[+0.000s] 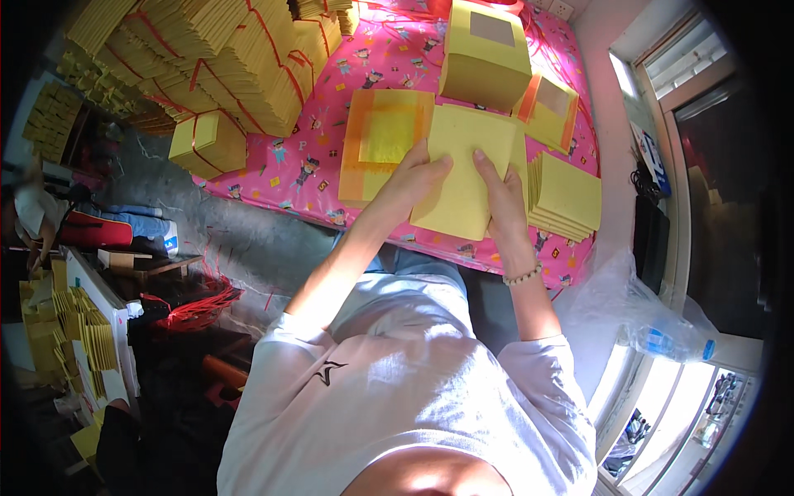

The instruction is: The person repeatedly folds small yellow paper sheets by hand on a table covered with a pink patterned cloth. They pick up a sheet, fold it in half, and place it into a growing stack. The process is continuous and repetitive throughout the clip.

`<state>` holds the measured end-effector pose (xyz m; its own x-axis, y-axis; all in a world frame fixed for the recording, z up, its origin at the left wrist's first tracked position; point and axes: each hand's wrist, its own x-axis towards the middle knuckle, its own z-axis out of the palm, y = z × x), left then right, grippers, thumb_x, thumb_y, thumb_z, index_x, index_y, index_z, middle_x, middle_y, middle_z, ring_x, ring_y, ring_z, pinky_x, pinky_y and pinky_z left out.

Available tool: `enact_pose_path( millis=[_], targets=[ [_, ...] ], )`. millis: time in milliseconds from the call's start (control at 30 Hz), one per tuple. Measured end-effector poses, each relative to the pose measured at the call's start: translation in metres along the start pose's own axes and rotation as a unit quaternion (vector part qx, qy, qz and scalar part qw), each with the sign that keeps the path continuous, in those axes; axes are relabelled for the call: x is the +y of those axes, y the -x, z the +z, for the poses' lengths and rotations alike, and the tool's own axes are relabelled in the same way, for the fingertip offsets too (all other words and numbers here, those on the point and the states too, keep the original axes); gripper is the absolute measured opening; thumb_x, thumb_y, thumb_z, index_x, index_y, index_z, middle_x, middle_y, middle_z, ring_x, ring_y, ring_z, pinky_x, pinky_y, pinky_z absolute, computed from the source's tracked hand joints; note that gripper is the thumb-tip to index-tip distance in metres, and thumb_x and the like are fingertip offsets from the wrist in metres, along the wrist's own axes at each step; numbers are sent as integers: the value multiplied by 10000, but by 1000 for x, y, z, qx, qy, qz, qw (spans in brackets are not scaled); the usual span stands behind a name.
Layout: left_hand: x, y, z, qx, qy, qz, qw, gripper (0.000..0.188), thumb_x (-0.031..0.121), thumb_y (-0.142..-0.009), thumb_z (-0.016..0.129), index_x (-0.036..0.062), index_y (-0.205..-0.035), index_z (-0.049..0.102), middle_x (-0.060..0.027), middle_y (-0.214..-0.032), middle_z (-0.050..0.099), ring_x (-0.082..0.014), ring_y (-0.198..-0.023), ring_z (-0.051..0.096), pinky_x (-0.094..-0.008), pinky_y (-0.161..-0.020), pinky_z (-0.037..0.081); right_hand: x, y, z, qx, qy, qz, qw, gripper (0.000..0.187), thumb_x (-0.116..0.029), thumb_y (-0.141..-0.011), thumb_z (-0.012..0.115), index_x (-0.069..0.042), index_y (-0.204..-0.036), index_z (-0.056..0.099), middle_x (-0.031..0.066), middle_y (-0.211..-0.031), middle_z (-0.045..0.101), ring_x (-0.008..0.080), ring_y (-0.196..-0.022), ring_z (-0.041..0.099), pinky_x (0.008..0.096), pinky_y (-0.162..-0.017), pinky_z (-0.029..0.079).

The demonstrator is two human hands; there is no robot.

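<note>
Both hands grip a pale yellow packet of paper (463, 182) above the pink cloth of the table. My left hand (422, 178) holds its left edge, thumb on top, with the other fingers partly out of sight. On the opposite edge, my right hand (503, 194) presses its thumb on the face, a beaded bracelet round the wrist. Left of the packet lies a yellow stack with orange bands and a shiny gold square (387, 136). Close to my right hand is a fanned pile of yellow paper packets (566, 194).
A tall yellow paper stack (486, 70) stands behind the packet. Large bundles tied with red string (240, 62) fill the back left of the pink table (285, 178). Red strings (203, 302) lie on the left. A plastic bottle (674, 341) is at the right by the window.
</note>
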<state>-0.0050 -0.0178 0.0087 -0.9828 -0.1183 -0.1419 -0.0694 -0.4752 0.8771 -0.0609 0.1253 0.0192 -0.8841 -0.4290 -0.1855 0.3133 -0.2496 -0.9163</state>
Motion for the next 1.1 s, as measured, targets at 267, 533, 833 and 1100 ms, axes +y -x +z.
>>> enact_pose_path(
  millis=[267,533,833,1100],
  targets=[
    [-3,-11,-3,-7,-8,-22,1000,379,149,-951,519,5,-1297,467,-91,-1212,584,-180,-1087,583,-322,-918,471,-3,1,4,28,-12,7,1000,331,-222,-944,589,-1,-1188,558,75,-1098,634,133,-955,620,278,-793,524],
    [-7,-18,-4,-12,15,-66,998,377,141,-950,518,9,-1300,470,-103,-1211,589,-192,-1101,578,-332,-929,464,7,-9,-8,11,-3,20,1000,362,-263,-947,584,1,-1192,555,79,-1100,632,135,-961,616,278,-792,521],
    [-21,-7,3,50,-135,143,979,346,125,-927,515,-56,-1207,421,-122,-1037,596,-173,-943,580,-300,-826,463,7,2,-8,9,38,-57,998,331,-228,-952,576,8,-1184,562,56,-1073,643,95,-913,614,248,-760,512],
    [-12,20,15,74,-152,187,968,326,135,-940,503,-42,-1200,415,-143,-1007,591,-142,-913,571,-296,-771,468,0,22,-7,-22,110,-137,984,282,-190,-945,595,17,-1136,587,44,-998,657,70,-864,601,225,-724,504]
  ],
)
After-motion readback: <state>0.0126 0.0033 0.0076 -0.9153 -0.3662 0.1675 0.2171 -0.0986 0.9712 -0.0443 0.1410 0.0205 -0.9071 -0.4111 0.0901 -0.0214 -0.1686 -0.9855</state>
